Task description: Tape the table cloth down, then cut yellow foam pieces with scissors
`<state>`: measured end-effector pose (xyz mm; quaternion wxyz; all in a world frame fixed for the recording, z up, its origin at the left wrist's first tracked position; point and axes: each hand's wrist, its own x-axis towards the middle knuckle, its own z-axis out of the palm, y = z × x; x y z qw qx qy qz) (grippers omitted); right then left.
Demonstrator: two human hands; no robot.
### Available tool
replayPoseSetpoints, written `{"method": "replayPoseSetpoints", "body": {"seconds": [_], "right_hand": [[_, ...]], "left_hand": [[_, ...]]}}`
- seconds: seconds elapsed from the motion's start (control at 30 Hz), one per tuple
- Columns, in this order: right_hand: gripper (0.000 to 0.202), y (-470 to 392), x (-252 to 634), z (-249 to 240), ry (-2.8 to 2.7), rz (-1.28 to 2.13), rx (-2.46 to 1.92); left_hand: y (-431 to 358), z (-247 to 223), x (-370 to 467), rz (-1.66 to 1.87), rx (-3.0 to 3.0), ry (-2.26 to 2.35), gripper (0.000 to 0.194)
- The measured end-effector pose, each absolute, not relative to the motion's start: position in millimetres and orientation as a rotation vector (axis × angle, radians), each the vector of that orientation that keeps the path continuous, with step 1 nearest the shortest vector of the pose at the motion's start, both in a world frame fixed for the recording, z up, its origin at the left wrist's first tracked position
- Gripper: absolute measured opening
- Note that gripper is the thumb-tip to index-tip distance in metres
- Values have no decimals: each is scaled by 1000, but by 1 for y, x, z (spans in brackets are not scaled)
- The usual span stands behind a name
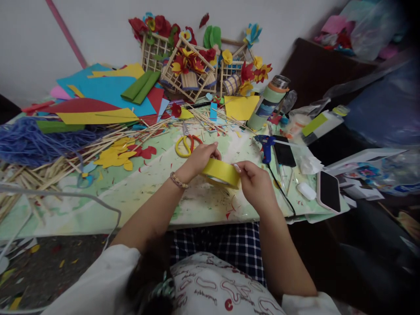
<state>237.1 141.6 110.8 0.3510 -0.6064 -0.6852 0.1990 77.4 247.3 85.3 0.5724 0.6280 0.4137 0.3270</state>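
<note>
A wide roll of yellow tape [220, 172] is held between my hands, just above the front middle of the table. My left hand [204, 157] is closed around the roll's left side, its fingers partly hidden behind it. At the right side, my right hand [254, 179] pinches the roll's edge between thumb and fingers. I cannot tell whether a tape end is lifted there. Just beyond my left hand lie scissors [183, 148] with yellow and orange-red handles. Yellow petal-shaped cut-outs [114, 154] are spread to the left.
A blue glue gun [266, 146] with a black cord lies right of my hands, near a dark phone [284, 153] and another phone [329, 191]. A green bottle [268, 103] stands behind. Coloured sheets [108, 94], thin sticks [65, 170] and stick frames with flowers [188, 65] occupy the left and back.
</note>
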Motion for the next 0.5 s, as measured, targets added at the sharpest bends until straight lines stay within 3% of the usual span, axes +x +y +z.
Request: {"method": "replayPoseSetpoints", "body": {"seconds": [0.23, 0.33, 0.43, 0.5], "right_hand": [[32, 151, 233, 67, -1227, 759, -1338], [37, 147, 236, 65, -1353, 795, -1170], [50, 143, 237, 71, -1581, 668, -1028], [49, 142, 236, 73, -1662, 575, -1043]], "left_hand": [[253, 78, 74, 913, 1296, 931, 44], [249, 85, 70, 905, 1158, 863, 44], [243, 95, 67, 924, 1157, 775, 45], [240, 98, 65, 956, 1201, 730, 43]]}}
